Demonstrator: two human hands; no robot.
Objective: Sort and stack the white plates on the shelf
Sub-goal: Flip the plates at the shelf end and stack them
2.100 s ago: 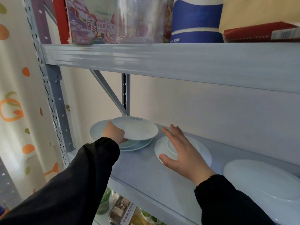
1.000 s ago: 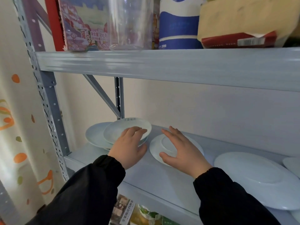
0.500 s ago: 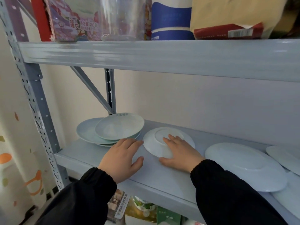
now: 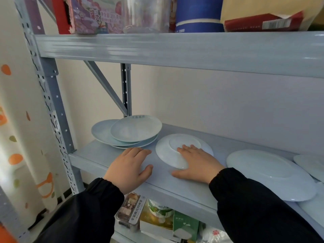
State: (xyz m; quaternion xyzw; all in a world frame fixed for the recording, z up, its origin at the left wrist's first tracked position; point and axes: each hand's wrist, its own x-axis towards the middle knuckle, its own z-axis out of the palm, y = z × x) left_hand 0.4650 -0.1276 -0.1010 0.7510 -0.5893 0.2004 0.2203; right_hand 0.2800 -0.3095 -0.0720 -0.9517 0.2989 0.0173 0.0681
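The left hand (image 4: 128, 168) lies palm down on the grey shelf board (image 4: 98, 153), fingers straight and together, thumb out to the side, with nothing in it. Its fingertips come close to the near rim of the stack of white plates (image 4: 133, 130) in the left back corner; whether they touch it I cannot tell. That stack is uneven: a wide plate at the bottom juts out to the left, and a shallower dish (right way up, faint lettering on its far rim) sits on top, shifted to the right.

Just right of the stack lies a single white plate (image 4: 168, 151), upside down with its foot ring facing up. The right hand (image 4: 194, 162) rests flat on it. The fingers are stretched over the foot ring and the thumb lies on the board beside the near rim — pressing rather than gripping, nothing curled round the edge.

Farther right lies a larger upturned plate (image 4: 266, 172), its near edge hanging over the front of the shelf, and past it, cut off by the frame, another plate (image 4: 312, 163). Both sleeves are black.

On the level above stand a clear container (image 4: 147, 14), a blue-and-white tub (image 4: 198, 14) and a red box (image 4: 263, 21) — below, packets of food (image 4: 131, 211).
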